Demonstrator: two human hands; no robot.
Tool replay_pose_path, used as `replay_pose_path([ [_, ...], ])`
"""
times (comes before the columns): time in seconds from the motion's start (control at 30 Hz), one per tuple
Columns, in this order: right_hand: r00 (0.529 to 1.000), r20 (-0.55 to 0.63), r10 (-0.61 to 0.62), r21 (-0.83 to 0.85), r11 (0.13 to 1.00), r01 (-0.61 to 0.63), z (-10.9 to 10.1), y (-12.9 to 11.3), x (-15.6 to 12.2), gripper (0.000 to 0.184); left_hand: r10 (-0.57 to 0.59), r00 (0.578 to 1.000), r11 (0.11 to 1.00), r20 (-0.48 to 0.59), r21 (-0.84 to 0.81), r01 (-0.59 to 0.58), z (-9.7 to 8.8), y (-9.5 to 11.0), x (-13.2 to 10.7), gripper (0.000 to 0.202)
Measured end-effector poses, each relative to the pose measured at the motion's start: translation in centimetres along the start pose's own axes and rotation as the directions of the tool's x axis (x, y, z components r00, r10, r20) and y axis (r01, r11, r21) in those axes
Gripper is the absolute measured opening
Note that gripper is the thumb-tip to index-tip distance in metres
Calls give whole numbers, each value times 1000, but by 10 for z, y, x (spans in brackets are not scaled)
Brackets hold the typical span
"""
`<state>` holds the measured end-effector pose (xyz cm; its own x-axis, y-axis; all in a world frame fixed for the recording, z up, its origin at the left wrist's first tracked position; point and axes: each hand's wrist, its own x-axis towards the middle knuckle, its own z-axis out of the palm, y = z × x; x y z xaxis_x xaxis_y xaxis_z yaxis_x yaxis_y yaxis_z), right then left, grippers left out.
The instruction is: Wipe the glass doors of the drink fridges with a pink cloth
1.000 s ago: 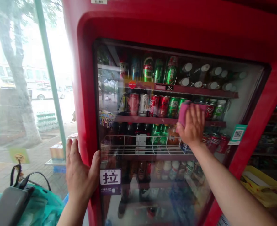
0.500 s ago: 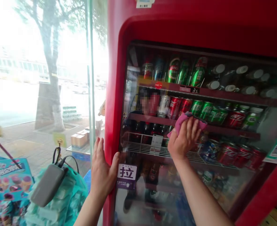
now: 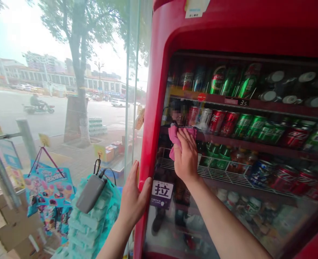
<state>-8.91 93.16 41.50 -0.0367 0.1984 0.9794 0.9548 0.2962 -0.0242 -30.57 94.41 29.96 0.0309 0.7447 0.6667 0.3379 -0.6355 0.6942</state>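
Observation:
A red drinks fridge [image 3: 159,54] with a glass door [image 3: 256,201] fills the right of the view. My right hand [image 3: 186,158] presses a pink cloth [image 3: 172,135] flat against the glass near the door's left edge, at the second shelf of cans. My left hand [image 3: 133,199] lies open on the red door frame, thumb on the front beside a "PULL" sticker [image 3: 161,189], fingers round the side.
Shelves behind the glass hold rows of red and green cans [image 3: 229,122] and bottles. Left of the fridge stands a glass shopfront with a street and tree [image 3: 79,72] outside. A grey power bank [image 3: 90,192] rests on stacked teal packs [image 3: 94,226].
My right hand has slid the pink cloth leftward across the glass, from the right-middle to the left edge. The view has turned left. My left hand stays on the frame.

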Motion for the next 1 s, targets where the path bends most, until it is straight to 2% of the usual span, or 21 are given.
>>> replay_pose_path([
  [0.1,999,-41,11,93,996,-7,-3,-24,28,53,-90,995,991,35,-93,93,-10,-4,-7,73],
  [0.17,998,-34,-53,59,997,55,3,-39,47,55,-123,991,982,55,-135,130,-15,-7,-12,73],
  [0.27,975,149,-164,-22,985,169,31,-57,53,55,-137,988,980,70,-137,146,-23,-13,-17,75],
  [0.37,919,341,-197,-5,977,211,69,-70,18,56,-152,986,978,72,-132,161,-34,-20,-21,77],
  [0.43,900,385,-204,28,977,210,88,-76,-23,55,-162,985,977,67,-130,169,-42,-26,-24,77],
  [0.5,887,399,-234,73,972,223,96,-84,-70,51,-171,983,975,63,-130,178,-50,-33,-28,78],
  [0.57,875,420,-241,140,970,200,94,-94,-113,45,-182,981,973,62,-131,189,-57,-39,-32,78],
  [0.6,870,446,-208,189,973,136,89,-100,-133,42,-188,980,972,64,-132,195,-60,-42,-34,78],
  [0.67,840,535,-84,280,956,-83,76,-114,-165,34,-202,977,969,74,-132,210,-64,-49,-39,79],
  [0.73,783,620,49,307,903,-299,59,-127,-189,27,-215,972,966,89,-129,226,-67,-55,-45,79],
  [0.8,734,658,169,278,851,-446,45,-136,-206,29,-230,967,963,109,-121,243,-70,-61,-51,79],
  [0.9,650,642,406,196,733,-651,35,-136,-222,36,-254,956,958,147,-95,269,-74,-70,-62,75],
  [1.0,559,566,606,118,611,-782,43,-124,-228,42,-267,943,956,198,-67,285,-76,-78,-72,71],
])
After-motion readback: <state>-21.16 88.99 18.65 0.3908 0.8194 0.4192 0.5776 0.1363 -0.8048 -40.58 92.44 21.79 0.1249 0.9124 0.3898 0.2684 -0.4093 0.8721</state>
